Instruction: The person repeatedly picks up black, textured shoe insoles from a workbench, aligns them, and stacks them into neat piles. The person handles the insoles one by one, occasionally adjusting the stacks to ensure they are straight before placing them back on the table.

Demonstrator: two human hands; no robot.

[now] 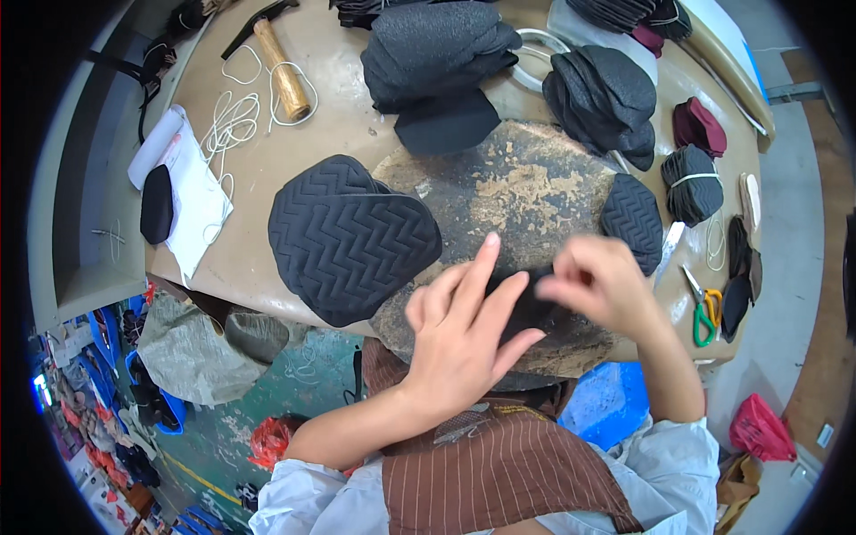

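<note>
Your black piece (528, 312) lies under and between your hands on the worn board (535, 192), toward the near edge of the surface (214, 267); much of it is covered, so its outline can't be made out. Your left hand (464, 334) is spread over its left side, with nothing visibly pinched. Your right hand (599, 285) is curled at its right side, but blur hides the fingertips, so I can't tell whether that grip is pinching anything.

The piece could skid or crease if your left fingers bear too lightly while your right hand pulls. The large quilted pile (352, 236) reaches the near edge, left of your hands; a bump from your left forearm might tip layers off. The scissors (700, 292) lie near the right edge, where a swinging right elbow could knock them.

Counted: one black piece showing between your hands, one board, two quilted piles (the large one and a small quilted pile (631, 218) by the board's right edge), one pair of scissors, one hammer (283, 76) near the far left corner, one maroon stack (700, 125) and one tied bundle (692, 192) along the right edge. Layers within each pile can't be counted.
</note>
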